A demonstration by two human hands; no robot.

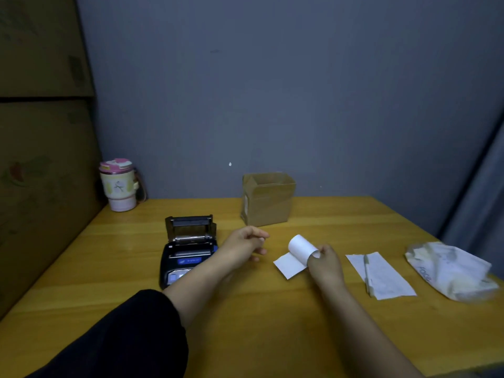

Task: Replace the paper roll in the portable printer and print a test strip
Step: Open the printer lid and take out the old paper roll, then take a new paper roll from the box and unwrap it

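— Right hand [326, 264] is pinching the paper roll [302, 246] by its near end, just right of centre frame, with a loose tail [289, 266] trailing down to the table [272, 336]. Left hand [246, 242] is half-curled and seems to hold nothing, hovering between the roll and the printer [189, 249].

— And the printer's ready?

— Lid [190, 226] stands open at left of centre. I can't see into the bay well enough to say whether it's bare.

— What would spoil it?

— My guess: that tail. If the roll goes in wound the wrong way, the strip would likely come out blank. A one-ended pinch could also let it unspool or drop crooked, and the lid might then jam on it.

— Room to move?

— Plenty of bare wood in the lower frame. A cardboard box [268, 199] sits behind the hands, a cup [118, 186] at upper left near the table's back edge, and a printed slip with a pen [366, 274] and a crumpled bag [450, 271] lie at right, the bag near the table's right edge. The path from roll to printer looks open.
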